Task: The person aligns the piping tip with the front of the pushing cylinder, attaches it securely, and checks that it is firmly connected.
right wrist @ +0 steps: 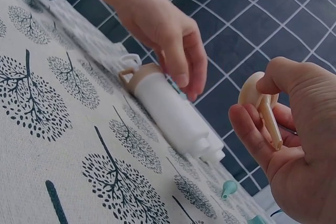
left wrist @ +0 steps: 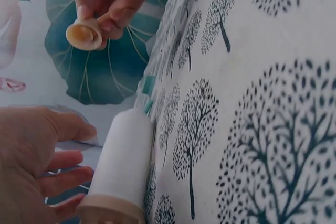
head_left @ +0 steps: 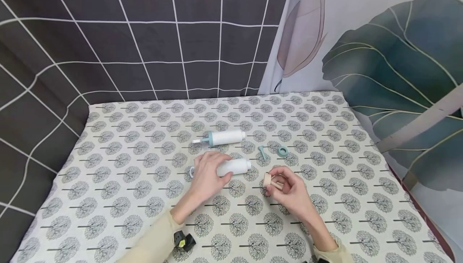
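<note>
The right hand (head_left: 294, 192) pinches a small beige plunger (head_left: 270, 181), thumb on its round cap and fingers (right wrist: 252, 135) curled under the thin stem, holding it just above the bench (head_left: 108, 182). The left hand (head_left: 207, 174) lies relaxed over the near white tube (head_left: 233, 167), fingers (left wrist: 58, 158) straight and resting on its beige collar end without curling round it. This tube lies on the tree-print cloth near the middle, its narrow tip toward 3 o'clock. At 12 o'clock from it lies a second white tube (head_left: 220, 137) with a teal collar. At 2 o'clock lie a teal nozzle (head_left: 262, 151) and a teal ring (head_left: 282, 151), close together.
</note>
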The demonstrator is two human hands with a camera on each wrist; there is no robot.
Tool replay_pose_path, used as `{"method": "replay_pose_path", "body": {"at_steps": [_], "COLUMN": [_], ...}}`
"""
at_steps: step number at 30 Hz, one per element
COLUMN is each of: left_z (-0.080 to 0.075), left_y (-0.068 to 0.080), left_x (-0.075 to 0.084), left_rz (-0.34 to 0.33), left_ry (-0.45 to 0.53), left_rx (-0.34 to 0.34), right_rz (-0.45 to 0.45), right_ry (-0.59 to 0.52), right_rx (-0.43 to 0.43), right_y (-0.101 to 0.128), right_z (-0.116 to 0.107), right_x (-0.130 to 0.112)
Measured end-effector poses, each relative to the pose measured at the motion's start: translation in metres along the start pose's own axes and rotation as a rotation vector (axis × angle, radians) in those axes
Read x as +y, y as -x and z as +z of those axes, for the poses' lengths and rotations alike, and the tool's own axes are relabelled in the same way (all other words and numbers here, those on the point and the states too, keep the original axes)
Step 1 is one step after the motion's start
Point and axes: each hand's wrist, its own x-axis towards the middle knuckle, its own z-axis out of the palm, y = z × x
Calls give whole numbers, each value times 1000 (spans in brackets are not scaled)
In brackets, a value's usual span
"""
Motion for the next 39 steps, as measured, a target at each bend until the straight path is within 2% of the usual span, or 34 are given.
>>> {"method": "replay_pose_path", "body": {"at_steps": [6, 12, 24, 31, 39], "left_z": [-1, -1, 1, 2, 0], "left_y": [-4, -5, -5, -5, -5], "left_x": [-6, -9, -12, -15, -16], "left_rz": [-81, -126, -147, -124, -117], "left_ry": [-29, -47, -68, -79, -69], "left_rx": [-84, -112, -140, -126, -144], "right_rz": [-10, -2, 24, 26, 41], "right_ry": [-11, -16, -4, 11, 26], "right_rx": [-7, -7, 2, 13, 24], "right_y": [1, 1, 0, -1, -3], "right_z": [0, 0, 0, 0, 0], "right_x": [2, 2, 3, 3, 3]}}
